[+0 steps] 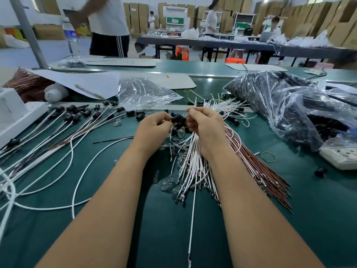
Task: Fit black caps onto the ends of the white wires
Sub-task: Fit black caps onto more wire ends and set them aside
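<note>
My bench has a dark green mat, and on its left lie the white wires already fitted with black caps, next to a white box at the far left edge. In the middle rests a bundle of bare white wires with brown wires just to its right. At the far right sit a clear bag of black caps, a white power strip, one loose black cap and a green rubber band; farther back lie an empty clear bag and a sheet of paper.
</note>
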